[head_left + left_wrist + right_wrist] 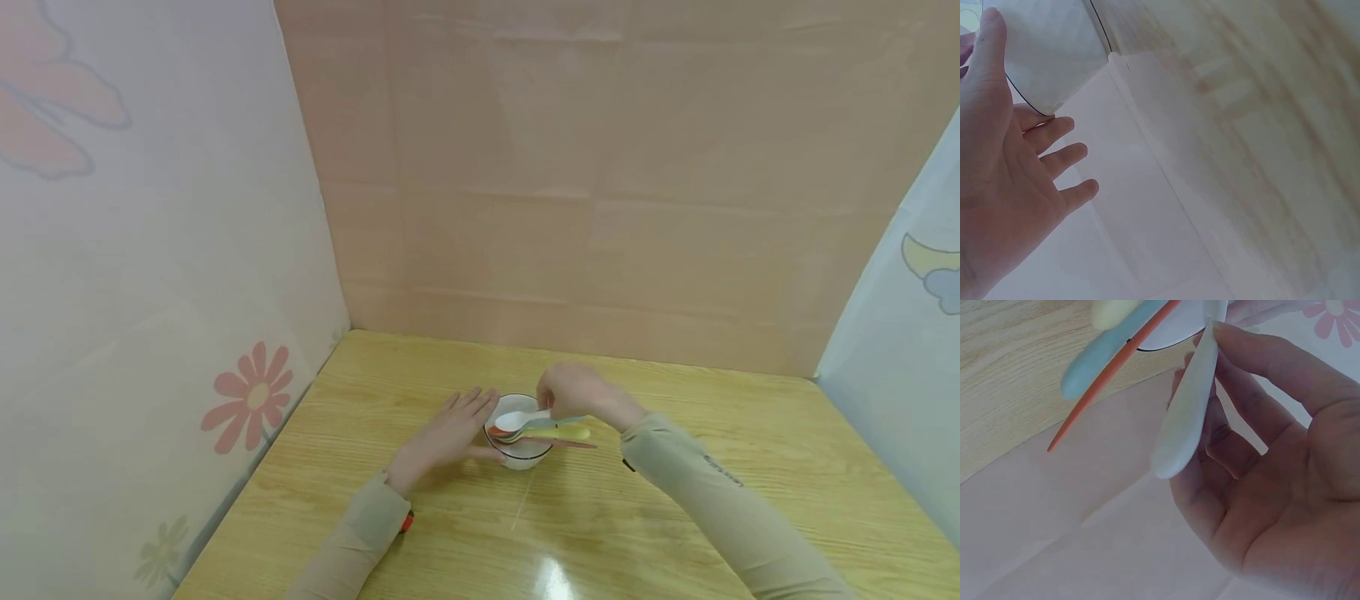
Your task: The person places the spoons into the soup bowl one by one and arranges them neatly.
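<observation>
Near the middle of the table, a white bowl (521, 463) with a dark rim holds several colourful spoons, their handles pointing right over the edge. My left hand (450, 435) steadies the bowl from the left, thumb on the near side and fingers on the far side. Between thumb and fingers, my right hand (576, 390) pinches the handle of a white spoon (1186, 415) above the bowl. Beside it lie a yellow spoon (573, 432), a light blue handle (1082, 374) and a thin orange-red handle (1094, 387). The spoons overlap, so some are partly hidden.
The wooden table (660, 533) meets a plain pinkish-brown backdrop (600, 208) at its far edge. Pale printed panels (187, 250) with flowers stand at the left, and another panel (900, 375) stands at the right.
</observation>
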A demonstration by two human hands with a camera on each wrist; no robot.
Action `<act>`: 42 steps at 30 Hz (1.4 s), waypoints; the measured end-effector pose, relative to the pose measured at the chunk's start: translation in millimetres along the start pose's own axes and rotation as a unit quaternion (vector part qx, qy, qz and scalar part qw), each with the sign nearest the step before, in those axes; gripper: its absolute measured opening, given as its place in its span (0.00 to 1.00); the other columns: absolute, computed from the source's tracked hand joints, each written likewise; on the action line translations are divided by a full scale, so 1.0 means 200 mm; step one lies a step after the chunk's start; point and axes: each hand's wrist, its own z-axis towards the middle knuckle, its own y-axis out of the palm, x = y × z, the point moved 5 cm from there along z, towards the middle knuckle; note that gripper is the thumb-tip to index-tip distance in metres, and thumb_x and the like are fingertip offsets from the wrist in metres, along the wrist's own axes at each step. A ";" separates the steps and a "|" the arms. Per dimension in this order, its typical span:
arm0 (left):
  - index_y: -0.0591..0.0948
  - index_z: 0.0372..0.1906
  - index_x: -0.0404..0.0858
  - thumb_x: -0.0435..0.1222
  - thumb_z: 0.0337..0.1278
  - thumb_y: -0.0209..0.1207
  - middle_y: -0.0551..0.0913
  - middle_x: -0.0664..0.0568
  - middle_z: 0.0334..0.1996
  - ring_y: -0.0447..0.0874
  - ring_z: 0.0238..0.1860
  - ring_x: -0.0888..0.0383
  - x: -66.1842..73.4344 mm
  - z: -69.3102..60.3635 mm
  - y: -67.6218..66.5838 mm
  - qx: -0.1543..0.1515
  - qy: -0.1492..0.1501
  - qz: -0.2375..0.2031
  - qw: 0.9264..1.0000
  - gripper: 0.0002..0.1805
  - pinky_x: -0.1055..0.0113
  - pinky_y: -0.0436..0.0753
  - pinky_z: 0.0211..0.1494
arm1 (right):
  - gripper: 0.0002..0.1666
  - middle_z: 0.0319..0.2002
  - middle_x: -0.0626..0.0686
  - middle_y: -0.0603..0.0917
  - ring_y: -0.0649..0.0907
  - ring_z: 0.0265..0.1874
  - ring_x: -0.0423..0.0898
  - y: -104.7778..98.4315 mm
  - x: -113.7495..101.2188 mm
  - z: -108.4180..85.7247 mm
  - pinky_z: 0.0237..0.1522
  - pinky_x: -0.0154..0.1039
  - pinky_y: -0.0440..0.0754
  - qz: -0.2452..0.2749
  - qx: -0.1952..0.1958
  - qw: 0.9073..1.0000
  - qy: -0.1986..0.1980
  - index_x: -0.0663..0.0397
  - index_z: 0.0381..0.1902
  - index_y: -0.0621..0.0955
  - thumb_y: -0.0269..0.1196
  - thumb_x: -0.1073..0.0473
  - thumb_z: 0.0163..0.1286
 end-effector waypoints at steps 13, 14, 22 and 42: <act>0.53 0.79 0.37 0.68 0.55 0.54 0.55 0.46 0.79 0.51 0.80 0.43 0.00 -0.01 -0.01 -0.001 0.001 -0.004 1.000 0.56 0.40 0.57 0.79 | 0.10 0.30 0.46 0.84 0.78 0.30 0.42 0.04 -0.01 0.04 0.29 0.35 0.78 0.005 -0.009 1.000 0.011 0.52 0.28 0.87 0.68 0.72 0.50; 0.53 0.79 0.37 0.68 0.55 0.54 0.55 0.47 0.79 0.51 0.80 0.43 0.00 -0.01 -0.01 -0.001 0.001 -0.003 1.000 0.56 0.40 0.57 0.79 | 0.10 0.30 0.46 0.84 0.78 0.30 0.42 0.04 -0.01 0.04 0.29 0.35 0.78 0.004 -0.010 1.000 0.012 0.52 0.28 0.87 0.68 0.72 0.50; 0.54 0.79 0.37 0.68 0.55 0.54 0.57 0.46 0.78 0.53 0.79 0.43 0.00 -0.01 -0.02 0.003 0.007 0.008 1.000 0.56 0.41 0.58 0.78 | 0.09 0.29 0.46 0.84 0.77 0.29 0.42 0.07 -0.02 0.05 0.29 0.35 0.77 0.011 -0.001 1.000 0.008 0.54 0.28 0.86 0.68 0.72 0.51; 0.54 0.79 0.38 0.68 0.55 0.54 0.57 0.47 0.79 0.52 0.80 0.43 0.00 0.00 0.00 -0.003 0.002 0.001 1.000 0.56 0.41 0.57 0.79 | 0.12 0.30 0.48 0.83 0.77 0.29 0.43 0.08 0.00 0.04 0.29 0.35 0.76 0.032 0.006 0.999 0.021 0.54 0.30 0.86 0.67 0.74 0.51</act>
